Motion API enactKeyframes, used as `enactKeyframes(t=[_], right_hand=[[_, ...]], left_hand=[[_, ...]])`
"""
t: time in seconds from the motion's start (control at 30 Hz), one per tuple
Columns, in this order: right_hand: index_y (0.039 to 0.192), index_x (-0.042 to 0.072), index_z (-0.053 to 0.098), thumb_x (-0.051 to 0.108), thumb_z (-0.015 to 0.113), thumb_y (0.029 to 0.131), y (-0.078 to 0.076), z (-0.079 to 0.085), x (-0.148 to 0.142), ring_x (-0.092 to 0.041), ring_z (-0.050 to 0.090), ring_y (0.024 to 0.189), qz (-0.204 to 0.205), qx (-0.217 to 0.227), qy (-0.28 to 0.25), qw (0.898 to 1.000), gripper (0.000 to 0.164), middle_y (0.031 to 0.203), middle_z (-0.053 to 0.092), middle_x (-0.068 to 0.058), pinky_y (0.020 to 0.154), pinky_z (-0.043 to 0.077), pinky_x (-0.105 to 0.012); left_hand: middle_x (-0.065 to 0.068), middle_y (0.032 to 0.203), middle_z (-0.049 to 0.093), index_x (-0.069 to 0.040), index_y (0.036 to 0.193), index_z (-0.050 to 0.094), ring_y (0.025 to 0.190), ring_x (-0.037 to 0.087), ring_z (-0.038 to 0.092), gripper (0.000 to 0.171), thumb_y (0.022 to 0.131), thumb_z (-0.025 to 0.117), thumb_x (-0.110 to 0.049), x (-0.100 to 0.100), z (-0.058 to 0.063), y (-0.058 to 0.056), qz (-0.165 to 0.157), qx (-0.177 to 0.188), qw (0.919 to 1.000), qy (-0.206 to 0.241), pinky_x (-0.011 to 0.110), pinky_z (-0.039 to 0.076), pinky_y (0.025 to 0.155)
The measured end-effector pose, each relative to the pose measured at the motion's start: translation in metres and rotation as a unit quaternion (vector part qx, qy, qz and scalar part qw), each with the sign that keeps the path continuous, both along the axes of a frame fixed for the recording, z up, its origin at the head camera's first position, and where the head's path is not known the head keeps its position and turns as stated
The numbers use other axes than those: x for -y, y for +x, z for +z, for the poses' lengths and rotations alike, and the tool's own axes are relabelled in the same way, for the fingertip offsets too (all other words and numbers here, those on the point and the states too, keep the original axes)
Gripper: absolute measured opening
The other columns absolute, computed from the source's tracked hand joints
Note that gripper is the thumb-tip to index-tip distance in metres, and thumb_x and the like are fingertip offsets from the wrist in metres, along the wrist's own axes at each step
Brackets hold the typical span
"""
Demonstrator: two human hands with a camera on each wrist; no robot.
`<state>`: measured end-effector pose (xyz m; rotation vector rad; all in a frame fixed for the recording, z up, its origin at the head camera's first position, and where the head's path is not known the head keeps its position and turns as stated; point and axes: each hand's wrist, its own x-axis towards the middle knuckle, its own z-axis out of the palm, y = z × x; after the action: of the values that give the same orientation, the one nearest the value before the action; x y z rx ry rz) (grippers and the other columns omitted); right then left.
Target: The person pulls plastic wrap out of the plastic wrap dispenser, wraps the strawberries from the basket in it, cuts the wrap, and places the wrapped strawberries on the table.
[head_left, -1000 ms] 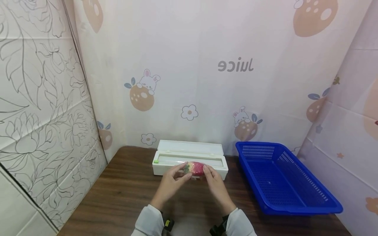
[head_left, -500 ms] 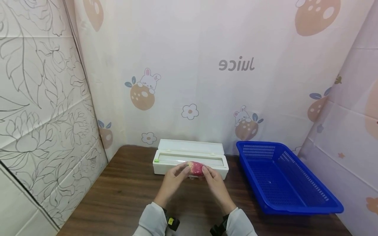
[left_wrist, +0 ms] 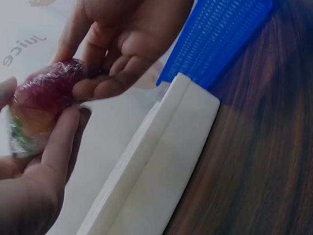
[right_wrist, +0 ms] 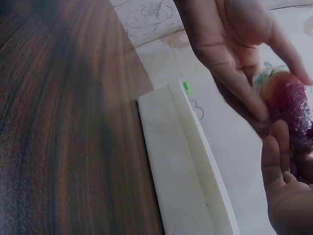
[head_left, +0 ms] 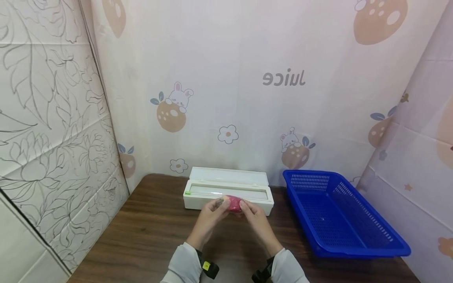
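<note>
Both hands hold up a red fruit [head_left: 233, 204] with a pale yellow band and a green end, wrapped in shiny clear film. The left hand [head_left: 209, 218] pinches its green end between thumb and fingers. At the red end, the right hand [head_left: 257, 220] grips with thumb and fingers. In the left wrist view, the crinkled film shows on the fruit [left_wrist: 46, 93], fingers of both hands pressed along it. Just behind the hands stands a white cling film dispenser [head_left: 196, 202], its lid [head_left: 230, 175] raised and a green slider [head_left: 188, 193] at its left end.
A blue perforated plastic basket [head_left: 311, 232] sits to the right on the dark wood table [head_left: 141, 228]. A printed curtain [head_left: 226, 98] hangs behind the table, with patterned panels at both sides.
The left hand has shifted slightly right along the fruit, its thumb and fingers now covering more of the green and yellow end. The right hand keeps its hold almost in place.
</note>
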<state>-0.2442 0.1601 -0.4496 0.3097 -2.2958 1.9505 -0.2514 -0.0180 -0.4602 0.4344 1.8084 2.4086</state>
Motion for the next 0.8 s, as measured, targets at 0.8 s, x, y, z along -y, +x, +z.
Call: enactKeyframes(t=[0.8], right_hand=[[0.142,0.015,0.057,0.023,0.069,0.097,-0.006,0.004,-0.014,-0.021,0.055,0.127,0.070,-0.146,0.126,0.979,0.048,0.137,0.060,-0.004,0.103,0.048,-0.039]], left_hand=[[0.021,0.138,0.055,0.006,0.142,0.048,0.119,0.029,0.062,0.054,0.104,0.057,-0.031,0.006,0.004,0.001,-0.035,-0.003,0.9992,0.021,0.037,0.050,0.098]])
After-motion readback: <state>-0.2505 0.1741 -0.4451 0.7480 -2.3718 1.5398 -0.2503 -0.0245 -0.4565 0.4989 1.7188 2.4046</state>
